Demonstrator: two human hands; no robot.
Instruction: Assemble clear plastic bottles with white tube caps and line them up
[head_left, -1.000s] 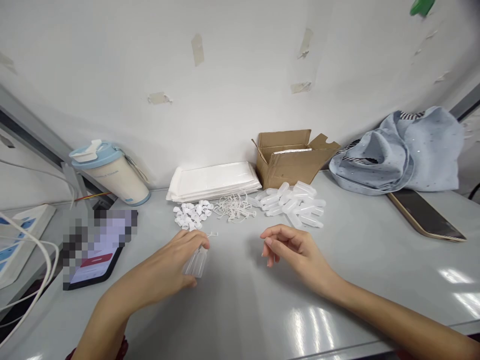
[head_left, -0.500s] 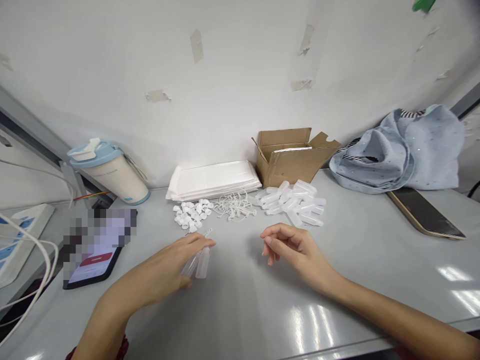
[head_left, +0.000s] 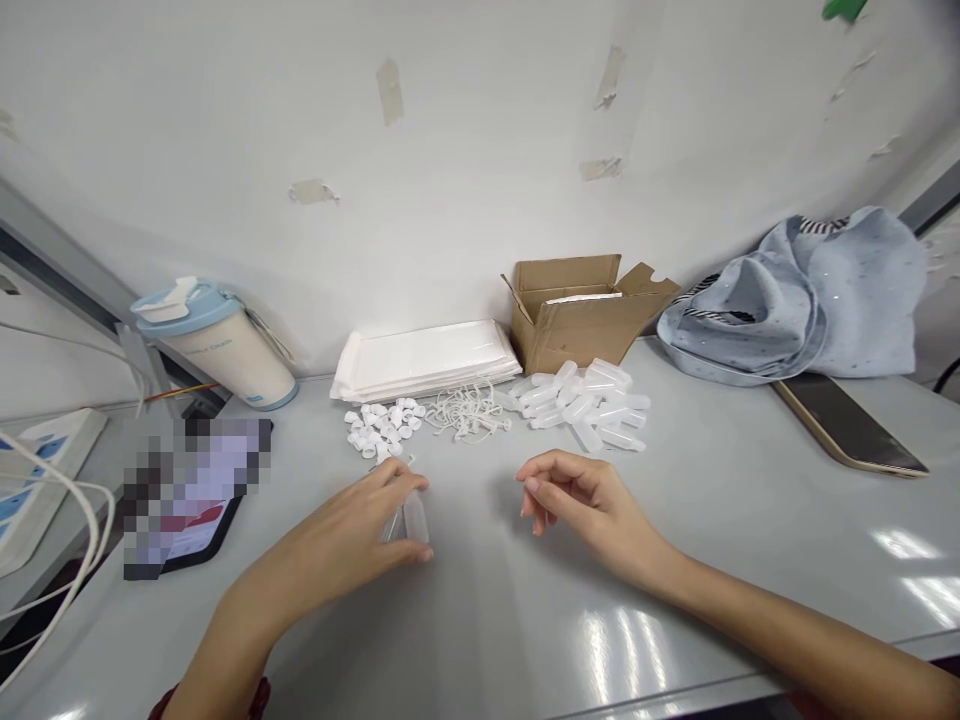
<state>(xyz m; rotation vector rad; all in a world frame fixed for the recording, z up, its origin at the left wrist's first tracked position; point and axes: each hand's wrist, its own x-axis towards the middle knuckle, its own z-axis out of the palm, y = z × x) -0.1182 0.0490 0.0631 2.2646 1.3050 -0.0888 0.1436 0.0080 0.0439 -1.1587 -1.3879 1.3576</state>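
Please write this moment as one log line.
left hand: at clear tubes, grip unclear | right hand: curled, nothing visibly held | beyond: white caps

Workbench bay, apparently in a workshop or light-assembly area. The setting is indicated by the grey tabletop (head_left: 480,620), metal frame (head_left: 69,268), tape-marked wall (head_left: 480,130), and separate heaps of white caps (head_left: 382,430), pale cords (head_left: 469,412) and translucent tubes (head_left: 598,400) beside an open cardboard box (head_left: 577,337).

cam: head, above table (head_left: 480,620) | faces: forward and down, toward wall (head_left: 480,150) | range: near table
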